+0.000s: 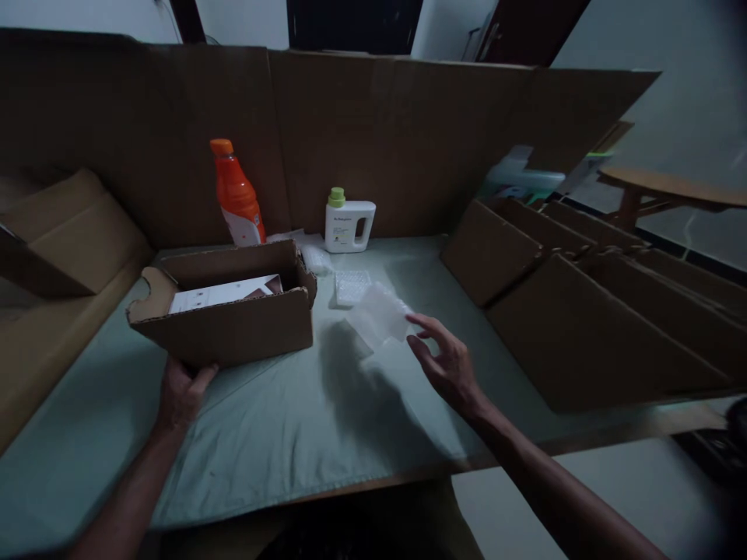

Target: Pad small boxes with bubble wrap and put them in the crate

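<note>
My left hand (184, 393) grips the lower front edge of an open cardboard box (233, 330), its thumb along the front and its other fingers hidden beneath. The box is slightly tilted, and a white carton (225, 294) lies inside it. Between thumb and fingertips, my right hand (443, 358) pinches the right edge of a thin, translucent bubble wrap sheet (379, 315) above the table. Just behind that sheet, a flat bubble-wrapped piece (348, 286) rests on the cloth. More clear wrap (313, 255) lies behind the box's right end.
An orange bottle (238, 194) and a white jug with a green cap (348, 225) stand before the cardboard back wall (408, 140). Divided cardboard boxes (601, 327) occupy the right side; another cardboard piece (64, 233) is at left. Pale green cloth (280, 435) covers the table.
</note>
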Demonstrator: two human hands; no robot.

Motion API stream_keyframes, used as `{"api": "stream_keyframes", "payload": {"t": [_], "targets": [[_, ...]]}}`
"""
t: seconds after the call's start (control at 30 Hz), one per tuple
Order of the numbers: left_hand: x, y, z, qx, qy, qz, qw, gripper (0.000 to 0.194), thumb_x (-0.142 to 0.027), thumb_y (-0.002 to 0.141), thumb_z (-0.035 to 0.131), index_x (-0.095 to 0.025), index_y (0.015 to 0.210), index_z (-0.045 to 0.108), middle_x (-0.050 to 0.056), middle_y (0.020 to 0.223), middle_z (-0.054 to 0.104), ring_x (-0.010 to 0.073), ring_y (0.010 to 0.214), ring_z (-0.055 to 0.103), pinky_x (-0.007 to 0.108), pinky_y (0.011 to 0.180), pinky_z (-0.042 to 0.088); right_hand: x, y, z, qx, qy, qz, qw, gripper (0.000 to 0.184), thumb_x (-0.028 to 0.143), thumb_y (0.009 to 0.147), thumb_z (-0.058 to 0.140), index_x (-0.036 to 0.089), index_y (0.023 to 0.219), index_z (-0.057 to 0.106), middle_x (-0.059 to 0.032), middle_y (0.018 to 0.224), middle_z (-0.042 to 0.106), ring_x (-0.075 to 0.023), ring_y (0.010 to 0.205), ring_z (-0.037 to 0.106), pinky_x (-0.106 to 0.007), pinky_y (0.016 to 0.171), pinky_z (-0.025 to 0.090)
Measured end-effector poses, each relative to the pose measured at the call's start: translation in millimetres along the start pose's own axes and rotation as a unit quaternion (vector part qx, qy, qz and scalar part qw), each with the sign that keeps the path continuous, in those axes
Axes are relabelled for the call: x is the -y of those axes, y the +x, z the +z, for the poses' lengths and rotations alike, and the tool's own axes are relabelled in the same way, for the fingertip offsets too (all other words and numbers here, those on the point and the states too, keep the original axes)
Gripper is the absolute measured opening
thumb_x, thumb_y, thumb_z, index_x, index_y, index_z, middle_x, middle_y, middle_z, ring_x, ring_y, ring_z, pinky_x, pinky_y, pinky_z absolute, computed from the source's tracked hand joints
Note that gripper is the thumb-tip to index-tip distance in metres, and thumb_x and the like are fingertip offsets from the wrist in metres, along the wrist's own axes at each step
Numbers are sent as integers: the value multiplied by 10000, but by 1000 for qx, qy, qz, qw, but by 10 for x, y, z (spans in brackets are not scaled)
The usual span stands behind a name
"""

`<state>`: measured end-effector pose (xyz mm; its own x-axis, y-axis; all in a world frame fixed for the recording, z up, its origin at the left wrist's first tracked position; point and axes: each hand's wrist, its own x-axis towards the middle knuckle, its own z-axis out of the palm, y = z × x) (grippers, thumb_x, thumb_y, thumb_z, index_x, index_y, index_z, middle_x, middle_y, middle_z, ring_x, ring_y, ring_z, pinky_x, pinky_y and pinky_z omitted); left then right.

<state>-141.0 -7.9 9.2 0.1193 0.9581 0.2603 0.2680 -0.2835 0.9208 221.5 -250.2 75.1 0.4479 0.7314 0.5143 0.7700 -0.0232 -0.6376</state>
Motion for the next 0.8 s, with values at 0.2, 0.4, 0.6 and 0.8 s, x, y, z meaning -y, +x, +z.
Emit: {"api": "stream_keyframes", "payload": {"t": [0.2, 0.4, 0.6, 0.8], "targets": [[24, -217, -238, -62, -87, 3, 994, 846, -253, 629, 740, -240, 1417, 431, 119, 1428, 542, 333, 1367, 498, 533, 1180, 365, 469, -247, 47, 157, -50, -366, 916, 290, 33, 908, 521, 212, 1073, 678, -51, 1150, 762, -248, 1335, 563, -415, 984, 472], [21, -564, -435, -75, -95, -44, 992, 868, -341, 617, 803, -245, 1411, 466, 138, 1403, 561, 360, 1340, 512, 587, 1156, 378, 419, -348, -9, 136, -30, -203, 969, 178, 136, 918, 595, 234, 1034, 688, -70, 1115, 754, -247, 1125, 681, -427, 906, 548], [-200, -361, -191, -27, -114, -53, 992, 826, -368, 630, 784, -242, 1386, 475, 130, 1473, 504, 353, 1365, 487, 521, 1129, 420, 430, 38, 414, 178, 98, 0, 979, 399, 299, 912, 598, 239, 1306, 606, -134, 1268, 673, -221, 931, 702, -364, 718, 606], [-333, -185, 38, 9, -54, -42, 998, 607, -339, 693, 740, -177, 1236, 522, 102, 1200, 637, 297, 1166, 624, 455, 1047, 494, 548, 349, 1127, 220, 188, 21, 957, 666, 357, 869, 624, 209, 1488, 426, -190, 1422, 566, -292, 1177, 627, -468, 893, 576]]}}
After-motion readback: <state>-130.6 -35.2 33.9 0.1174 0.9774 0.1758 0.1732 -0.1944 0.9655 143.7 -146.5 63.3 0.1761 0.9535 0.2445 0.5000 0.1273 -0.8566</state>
